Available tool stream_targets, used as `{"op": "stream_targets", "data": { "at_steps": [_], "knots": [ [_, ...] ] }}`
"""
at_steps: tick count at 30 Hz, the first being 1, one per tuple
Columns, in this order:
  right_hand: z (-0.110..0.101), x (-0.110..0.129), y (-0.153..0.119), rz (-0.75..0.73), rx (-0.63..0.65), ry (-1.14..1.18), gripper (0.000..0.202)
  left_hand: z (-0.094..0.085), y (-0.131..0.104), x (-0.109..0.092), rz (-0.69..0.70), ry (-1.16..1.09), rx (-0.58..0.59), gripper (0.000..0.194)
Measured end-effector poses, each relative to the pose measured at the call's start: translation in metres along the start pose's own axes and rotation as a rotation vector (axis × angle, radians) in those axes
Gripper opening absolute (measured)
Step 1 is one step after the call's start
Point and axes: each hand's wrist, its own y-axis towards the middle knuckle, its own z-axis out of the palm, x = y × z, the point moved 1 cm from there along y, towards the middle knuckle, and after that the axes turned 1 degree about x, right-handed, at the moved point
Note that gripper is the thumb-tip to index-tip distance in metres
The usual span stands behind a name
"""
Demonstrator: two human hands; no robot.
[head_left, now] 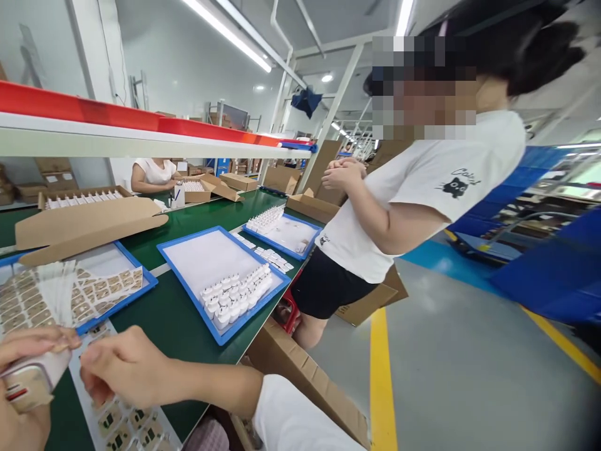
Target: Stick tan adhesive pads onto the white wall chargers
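At the lower left edge, my left hand (35, 341) is closed around a small white plastic piece (57, 366). A tan sticker with a dark and red marking (29, 387) shows on the end of that piece, one edge standing off it. My right hand (134, 369) is just to the right, its fingers curled together above a sheet of tan stickers (136, 423). The fingertips are partly hidden, and whether they pinch anything is unclear. More tan sticker sheets (106, 289) lie in the blue-rimmed tray (151, 280) beyond my hands.
On the green table (188, 335), a blue-framed tray (188, 250) holds rows of small white pieces (235, 297). Another tray (307, 250) stands farther back. A co-worker (375, 207) stands at the right, and another person (153, 175) sits across. Cardboard boxes (305, 382) stand beside the table.
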Motion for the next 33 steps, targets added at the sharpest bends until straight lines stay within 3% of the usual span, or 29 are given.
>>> {"op": "stream_targets", "data": {
  "at_steps": [4, 7, 9, 11, 14, 17, 21, 23, 25, 27, 30, 33],
  "knots": [
    [-0.003, -0.057, -0.016, 0.350, 0.187, 0.413, 0.058, 0.024, 0.000, -0.026, 0.011, 0.005, 0.012, 0.025],
    [-0.006, -0.077, -0.033, 0.404, 0.054, 0.604, 0.034, 0.050, 0.005, -0.048, 0.071, 0.098, 0.115, 0.011],
    [-0.008, -0.077, -0.049, 0.425, -0.091, 0.670, 0.024, 0.061, 0.006, -0.062, 0.109, 0.103, 0.170, 0.010],
    [-0.007, -0.074, -0.064, 0.453, -0.197, 0.746, 0.029, 0.067, 0.004, -0.073, 0.105, 0.043, 0.215, 0.014],
    [-0.003, -0.068, -0.082, 0.412, -0.257, 0.878, 0.040, 0.071, -0.004, -0.081, 0.007, -0.104, 0.290, 0.034],
    [0.003, -0.065, -0.092, 0.343, -0.274, 0.985, 0.045, 0.077, -0.012, -0.077, -0.048, -0.179, 0.338, 0.045],
    [0.005, -0.062, -0.100, 0.299, -0.453, 0.857, 0.060, 0.091, -0.020, -0.069, 0.051, -0.037, 0.466, 0.042],
    [-0.005, -0.059, -0.106, 0.254, -0.537, 0.716, 0.064, 0.095, -0.021, -0.070, 0.137, 0.054, 0.540, 0.048],
    [-0.028, -0.052, -0.115, 0.215, -0.607, 0.600, 0.066, 0.093, -0.020, -0.070, 0.206, 0.133, 0.570, 0.053],
    [-0.069, -0.041, -0.130, 0.177, -0.693, 0.429, 0.072, 0.084, -0.015, -0.068, 0.224, 0.205, 0.591, 0.055],
    [-0.154, -0.020, -0.161, 0.112, -0.896, 0.091, 0.073, 0.058, -0.003, -0.057, 0.198, 0.271, 0.573, 0.052],
    [-0.237, -0.006, -0.196, 0.103, -1.111, -0.250, 0.072, 0.023, 0.010, -0.047, 0.155, 0.314, 0.445, 0.046]
  ]
}}
